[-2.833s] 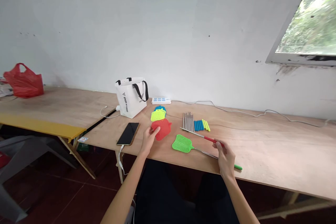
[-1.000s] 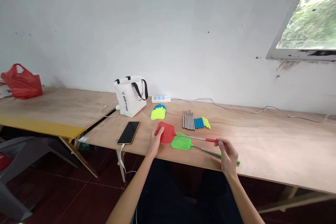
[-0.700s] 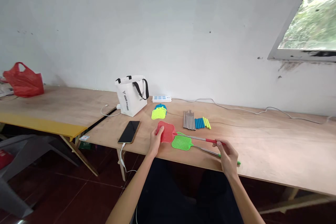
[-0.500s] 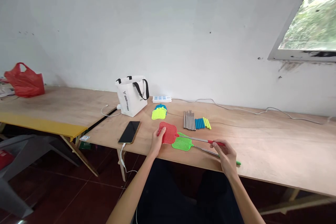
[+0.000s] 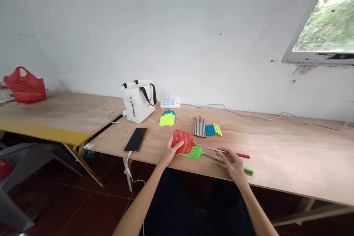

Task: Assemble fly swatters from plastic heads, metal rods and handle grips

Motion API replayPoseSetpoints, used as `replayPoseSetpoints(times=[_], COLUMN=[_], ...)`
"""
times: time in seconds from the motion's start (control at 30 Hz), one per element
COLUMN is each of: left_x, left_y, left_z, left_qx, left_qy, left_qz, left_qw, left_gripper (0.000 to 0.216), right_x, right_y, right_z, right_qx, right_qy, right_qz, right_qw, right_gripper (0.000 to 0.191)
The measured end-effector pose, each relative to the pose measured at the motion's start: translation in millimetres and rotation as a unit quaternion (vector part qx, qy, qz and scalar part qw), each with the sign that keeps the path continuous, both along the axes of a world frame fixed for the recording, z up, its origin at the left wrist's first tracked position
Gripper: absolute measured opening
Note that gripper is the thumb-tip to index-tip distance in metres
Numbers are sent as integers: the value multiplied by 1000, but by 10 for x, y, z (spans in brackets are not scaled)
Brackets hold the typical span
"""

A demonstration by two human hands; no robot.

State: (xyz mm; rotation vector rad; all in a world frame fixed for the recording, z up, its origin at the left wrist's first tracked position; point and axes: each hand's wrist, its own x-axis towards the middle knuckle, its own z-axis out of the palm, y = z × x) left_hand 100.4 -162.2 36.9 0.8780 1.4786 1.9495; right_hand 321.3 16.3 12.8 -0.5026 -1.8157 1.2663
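A red fly swatter [image 5: 183,141] is held between my two hands, just above the table. My left hand [image 5: 169,153] is closed on the edge of its mesh head, thumb on top. With thumb and fingers, my right hand [image 5: 231,162] pinches the metal rod close to the red handle, whose end sticks out to the right. Partly under it lies a green fly swatter [image 5: 195,152], its green grip showing beyond my right hand. Behind are several metal rods [image 5: 199,127], blue grips [image 5: 210,129], yellow grips [image 5: 217,129], and yellow mesh heads [image 5: 167,120] beside blue mesh heads [image 5: 169,111].
A phone [image 5: 136,139] on a white cable lies left of my hands. Farther back stand a white bag [image 5: 138,103] with black handles and a power strip [image 5: 170,104]. A red plastic bag [image 5: 25,87] rests on the left table [image 5: 69,108].
The red fly swatter has shifted right with my left hand. My right hand has moved left along it, from the red handle to about where handle and rod meet.
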Motion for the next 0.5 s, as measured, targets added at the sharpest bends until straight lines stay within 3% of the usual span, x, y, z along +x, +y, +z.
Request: replayPoseSetpoints(times=[0.27, 0.5], left_x=[131, 179], left_y=[-1, -9], left_z=[17, 15], left_qx=[-27, -88], left_qy=[-16, 66], left_qz=[-97, -158], left_qw=[995, 981], left_gripper=[53, 78], right_x=[-22, -23], right_y=[-13, -35], right_z=[-32, -34], right_qx=[55, 87], right_qy=[-57, -85], right_qz=[5, 0], right_qw=[997, 993], right_gripper=[40, 38])
